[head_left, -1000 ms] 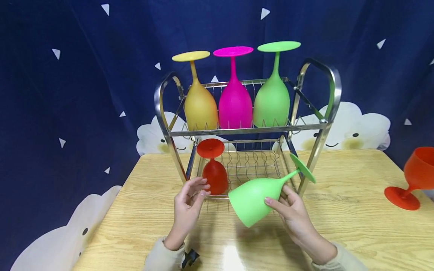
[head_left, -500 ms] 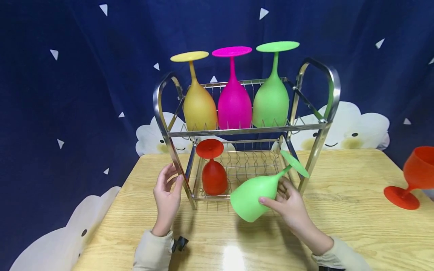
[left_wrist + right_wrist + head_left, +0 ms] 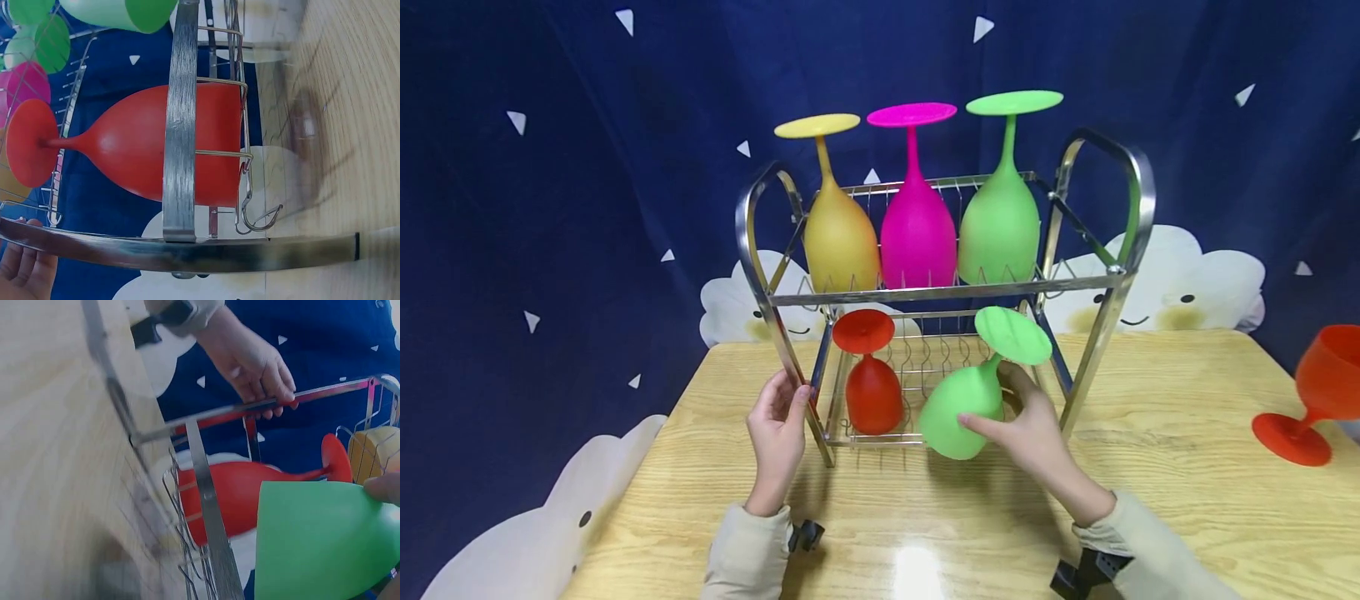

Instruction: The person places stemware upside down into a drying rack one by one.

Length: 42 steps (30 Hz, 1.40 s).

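Observation:
My right hand (image 3: 1026,429) holds a light green wine glass (image 3: 953,408) by its bowl, thumb across the front. The glass is tilted, base up, at the front of the lower tier of a metal two-tier rack (image 3: 955,292). In the right wrist view the green bowl (image 3: 319,544) hides part of a red wine glass (image 3: 234,481). That red glass (image 3: 874,400) stands upside down on the left of the lower tier. My left hand (image 3: 777,429) grips the rack's left front leg; the right wrist view shows its fingers (image 3: 269,381) curled round the metal.
Upside down on the upper tier stand a yellow glass (image 3: 841,242), a magenta glass (image 3: 917,233) and another green glass (image 3: 1000,229). Another red glass (image 3: 1330,375) stands upright on the wooden table (image 3: 1165,417) at far right. A dark blue curtain (image 3: 587,167) hangs behind.
My left hand has moved left from beside the lower red glass to the rack leg and taken hold. My right hand has brought the green glass closer to the lower tier and tipped it more upright.

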Each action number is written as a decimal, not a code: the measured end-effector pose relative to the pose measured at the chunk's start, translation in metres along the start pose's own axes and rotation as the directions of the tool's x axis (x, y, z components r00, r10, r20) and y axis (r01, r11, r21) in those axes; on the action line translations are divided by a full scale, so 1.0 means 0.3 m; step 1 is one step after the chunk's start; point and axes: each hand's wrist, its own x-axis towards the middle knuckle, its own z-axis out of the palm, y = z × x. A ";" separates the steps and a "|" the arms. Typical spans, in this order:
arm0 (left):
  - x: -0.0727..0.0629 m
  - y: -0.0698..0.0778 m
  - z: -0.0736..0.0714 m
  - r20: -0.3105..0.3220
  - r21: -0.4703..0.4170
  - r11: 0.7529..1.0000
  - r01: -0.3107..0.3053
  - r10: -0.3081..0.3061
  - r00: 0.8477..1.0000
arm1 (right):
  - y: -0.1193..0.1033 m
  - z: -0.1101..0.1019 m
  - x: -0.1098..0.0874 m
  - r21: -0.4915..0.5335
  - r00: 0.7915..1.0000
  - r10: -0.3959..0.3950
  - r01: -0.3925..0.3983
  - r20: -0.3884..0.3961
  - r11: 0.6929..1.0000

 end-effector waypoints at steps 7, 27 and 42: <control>0.001 0.067 0.013 0.003 0.025 0.999 0.020 -0.021 1.000 | 0.024 0.022 0.065 -0.104 0.997 -0.069 0.067 -0.017 0.992; -0.008 -0.036 0.001 -0.011 0.009 1.000 0.014 -0.014 1.000 | 0.118 0.120 0.175 -0.261 0.999 -0.012 0.021 0.037 0.965; -0.010 -0.024 0.001 -0.013 0.017 0.999 0.027 -0.027 1.000 | 0.153 0.117 0.152 -0.031 0.998 0.030 -0.029 0.051 0.999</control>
